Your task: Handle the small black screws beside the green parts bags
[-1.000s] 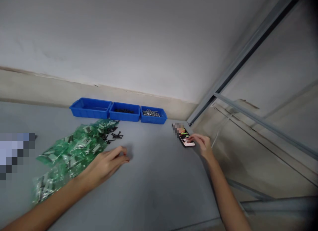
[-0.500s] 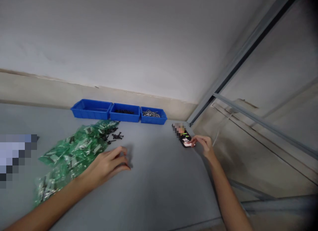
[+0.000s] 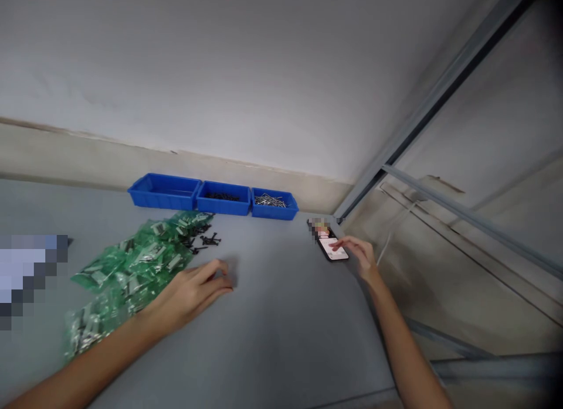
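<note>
My right hand [image 3: 358, 255] is over a smartphone [image 3: 336, 251] lying on the table's right side, a fingertip at its lit screen. Its fingers are stretched out and hold nothing. Closer to the middle, my left hand [image 3: 196, 295] rests on the grey table with fingers curved and apart, nothing visible between them. Beside that hand spreads a heap of green plastic bags [image 3: 149, 254] with small hardware and pale slips inside, partly hidden by my left forearm. Loose black screws [image 3: 210, 240] lie at the heap's right edge.
Along the wall stand three blue bins: the left bin [image 3: 165, 201], the middle bin [image 3: 224, 207] with dark screws, and the right bin [image 3: 275, 211] with silvery pins or nails. A metal frame [image 3: 422, 119] rises at the table's right edge. A blurred-out object [image 3: 26, 268] lies far left.
The phone's screen now shows a larger white area at the bottom, and my right fingertip has moved slightly up the screen. My left hand stays in about the same place.
</note>
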Demonstrator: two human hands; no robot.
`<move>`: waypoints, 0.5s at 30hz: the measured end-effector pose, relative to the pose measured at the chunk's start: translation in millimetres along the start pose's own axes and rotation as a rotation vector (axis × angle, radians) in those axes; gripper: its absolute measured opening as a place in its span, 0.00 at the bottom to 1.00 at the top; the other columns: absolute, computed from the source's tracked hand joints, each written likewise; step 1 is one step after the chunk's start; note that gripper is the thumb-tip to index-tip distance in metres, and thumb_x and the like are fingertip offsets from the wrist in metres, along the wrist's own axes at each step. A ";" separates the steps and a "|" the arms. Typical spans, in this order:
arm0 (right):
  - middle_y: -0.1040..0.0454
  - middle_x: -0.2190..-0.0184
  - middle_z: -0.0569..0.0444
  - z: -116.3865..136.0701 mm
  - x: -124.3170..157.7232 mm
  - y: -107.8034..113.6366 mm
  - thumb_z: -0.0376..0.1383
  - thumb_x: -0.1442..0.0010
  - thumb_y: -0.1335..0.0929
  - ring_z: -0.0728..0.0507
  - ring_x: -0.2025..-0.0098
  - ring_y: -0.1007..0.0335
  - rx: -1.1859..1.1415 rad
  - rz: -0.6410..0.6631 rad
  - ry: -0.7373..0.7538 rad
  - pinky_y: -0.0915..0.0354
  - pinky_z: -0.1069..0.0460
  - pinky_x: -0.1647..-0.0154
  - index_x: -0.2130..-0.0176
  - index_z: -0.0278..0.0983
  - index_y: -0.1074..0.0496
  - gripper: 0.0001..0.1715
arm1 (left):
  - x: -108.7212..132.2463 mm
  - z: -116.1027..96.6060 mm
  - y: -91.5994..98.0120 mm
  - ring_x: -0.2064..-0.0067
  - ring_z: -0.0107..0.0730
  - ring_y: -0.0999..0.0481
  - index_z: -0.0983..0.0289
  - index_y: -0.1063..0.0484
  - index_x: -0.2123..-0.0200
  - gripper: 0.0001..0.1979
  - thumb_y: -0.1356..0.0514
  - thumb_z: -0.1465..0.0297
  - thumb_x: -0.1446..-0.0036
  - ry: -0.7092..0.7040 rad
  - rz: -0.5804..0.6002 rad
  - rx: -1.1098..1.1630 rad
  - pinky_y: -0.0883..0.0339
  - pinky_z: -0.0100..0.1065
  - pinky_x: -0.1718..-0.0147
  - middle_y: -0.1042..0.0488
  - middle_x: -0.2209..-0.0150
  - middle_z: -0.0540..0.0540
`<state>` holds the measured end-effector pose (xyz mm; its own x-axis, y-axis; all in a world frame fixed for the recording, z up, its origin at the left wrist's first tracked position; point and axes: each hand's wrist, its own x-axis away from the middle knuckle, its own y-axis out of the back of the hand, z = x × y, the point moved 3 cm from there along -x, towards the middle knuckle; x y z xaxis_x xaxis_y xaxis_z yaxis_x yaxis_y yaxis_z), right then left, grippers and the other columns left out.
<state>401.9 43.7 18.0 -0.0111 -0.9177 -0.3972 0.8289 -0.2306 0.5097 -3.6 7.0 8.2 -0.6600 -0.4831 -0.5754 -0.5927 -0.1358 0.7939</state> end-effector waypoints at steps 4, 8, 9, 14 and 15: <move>0.23 0.69 0.48 2.8 -1.2 -7.3 0.53 0.48 0.37 0.37 0.64 0.28 -0.067 -0.022 -0.027 0.35 0.47 0.65 0.71 0.38 0.29 0.21 | -1.5 -1.5 1.6 0.67 0.25 0.26 0.61 0.27 0.65 0.12 0.50 0.68 0.37 0.008 0.022 0.014 0.31 0.27 0.67 0.31 0.62 0.53; 0.23 0.70 0.48 4.1 -2.1 -14.0 0.54 0.47 0.37 0.39 0.68 0.28 -0.079 0.020 -0.054 0.35 0.48 0.68 0.71 0.38 0.30 0.23 | -2.5 -2.7 2.9 0.67 0.26 0.26 0.61 0.26 0.65 0.13 0.51 0.67 0.37 0.000 0.022 0.013 0.31 0.27 0.67 0.31 0.62 0.53; 0.24 0.70 0.48 4.2 -2.4 -15.1 0.54 0.47 0.38 0.39 0.69 0.28 -0.069 0.041 -0.059 0.36 0.48 0.69 0.72 0.38 0.30 0.23 | -2.7 -2.8 3.0 0.67 0.26 0.26 0.60 0.26 0.65 0.13 0.51 0.67 0.37 -0.001 0.023 0.013 0.31 0.27 0.67 0.31 0.62 0.53; 0.25 0.73 0.50 2.0 -3.4 -11.5 0.53 0.46 0.37 0.39 0.68 0.28 -0.093 0.023 -0.048 0.37 0.49 0.69 0.73 0.38 0.31 0.22 | -0.4 -0.3 0.1 0.67 0.25 0.26 0.61 0.28 0.63 0.12 0.51 0.69 0.37 0.004 0.021 -0.001 0.31 0.26 0.68 0.31 0.63 0.52; 0.26 0.74 0.50 0.9 -3.2 -9.1 0.52 0.45 0.38 0.39 0.68 0.29 -0.083 -0.016 -0.035 0.37 0.49 0.69 0.74 0.38 0.31 0.22 | 0.5 0.5 -0.6 0.67 0.24 0.27 0.62 0.28 0.63 0.12 0.51 0.70 0.37 0.001 0.006 -0.010 0.32 0.25 0.68 0.31 0.63 0.52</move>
<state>393.8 48.4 15.4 -0.0433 -0.9251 -0.3773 0.8720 -0.2193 0.4377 -3.8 7.3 7.3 -0.6629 -0.4848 -0.5706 -0.5845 -0.1413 0.7990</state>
